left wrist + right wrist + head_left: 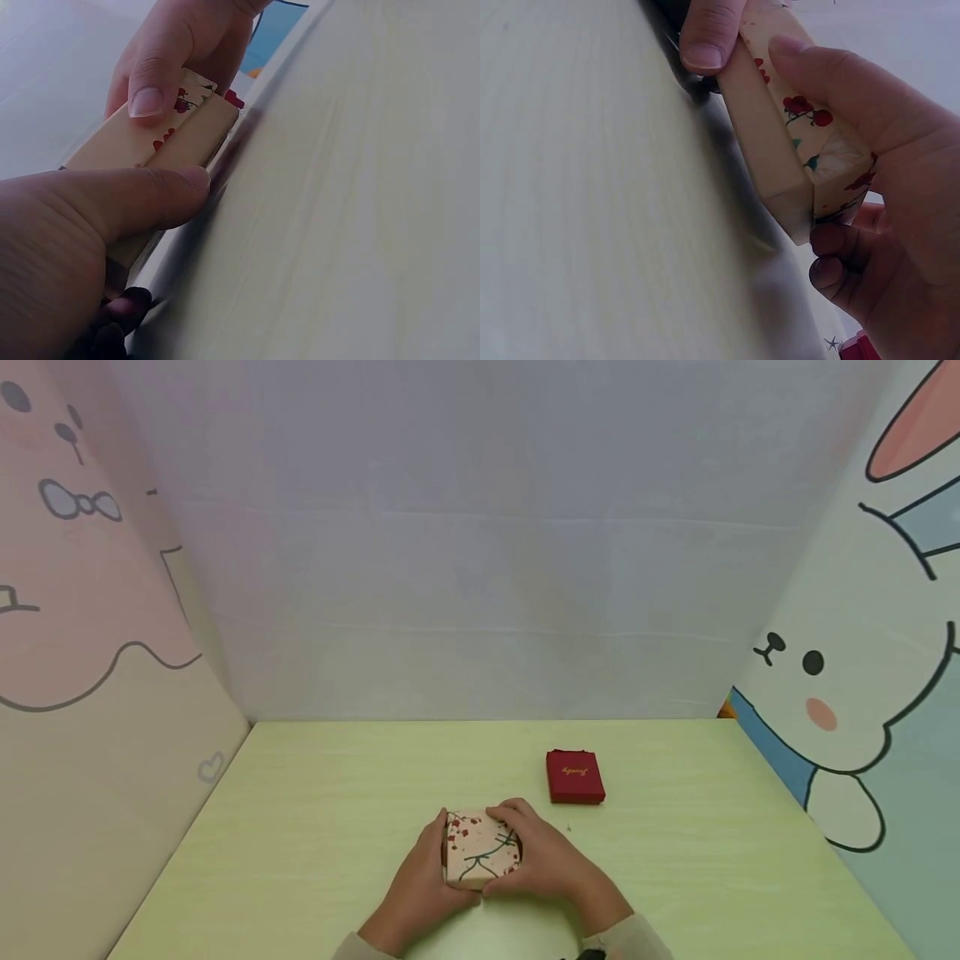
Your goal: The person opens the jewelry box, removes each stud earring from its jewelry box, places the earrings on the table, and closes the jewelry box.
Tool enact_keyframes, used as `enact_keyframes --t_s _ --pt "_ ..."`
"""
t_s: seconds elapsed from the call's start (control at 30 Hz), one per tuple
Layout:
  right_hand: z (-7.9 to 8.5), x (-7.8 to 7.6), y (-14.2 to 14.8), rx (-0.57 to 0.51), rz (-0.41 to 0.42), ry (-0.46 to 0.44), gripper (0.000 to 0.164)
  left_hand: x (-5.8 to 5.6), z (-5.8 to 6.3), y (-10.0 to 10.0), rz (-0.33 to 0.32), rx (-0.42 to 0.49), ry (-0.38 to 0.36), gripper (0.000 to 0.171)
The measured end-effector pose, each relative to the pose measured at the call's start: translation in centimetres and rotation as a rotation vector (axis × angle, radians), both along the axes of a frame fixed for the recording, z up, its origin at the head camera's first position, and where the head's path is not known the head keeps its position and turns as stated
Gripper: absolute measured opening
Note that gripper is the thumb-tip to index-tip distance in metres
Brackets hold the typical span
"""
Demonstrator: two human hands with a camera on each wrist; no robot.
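Observation:
A small cream gift box with red blossoms and dark branches printed on its lid is held between both hands, close over the table. My left hand grips its left side, the thumb lying along the front face of the plain base. From the right, my right hand grips the patterned lid, thumb on the near side and fingers round the far side. In the right wrist view, a seam runs between lid and base, and the plain base shows below the lid. The box's underside is hidden.
A flat dark red box with gold lettering lies on the pale yellow-green table, behind and to the right of the hands. A white wall rises at the back, with cartoon-printed panels on either side.

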State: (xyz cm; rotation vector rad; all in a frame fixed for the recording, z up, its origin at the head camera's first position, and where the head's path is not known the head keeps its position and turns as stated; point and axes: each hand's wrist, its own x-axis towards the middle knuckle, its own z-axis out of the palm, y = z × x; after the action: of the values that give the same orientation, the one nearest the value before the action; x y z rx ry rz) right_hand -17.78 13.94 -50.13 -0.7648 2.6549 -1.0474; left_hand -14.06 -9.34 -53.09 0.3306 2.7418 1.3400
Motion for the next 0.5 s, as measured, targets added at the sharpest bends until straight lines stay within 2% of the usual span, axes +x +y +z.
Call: enact_keyframes --t_s 0.5 --pt "-0.14 0.02 0.07 -0.037 -0.021 -0.002 0.107 -0.11 -0.03 0.14 0.003 -0.007 0.018 0.126"
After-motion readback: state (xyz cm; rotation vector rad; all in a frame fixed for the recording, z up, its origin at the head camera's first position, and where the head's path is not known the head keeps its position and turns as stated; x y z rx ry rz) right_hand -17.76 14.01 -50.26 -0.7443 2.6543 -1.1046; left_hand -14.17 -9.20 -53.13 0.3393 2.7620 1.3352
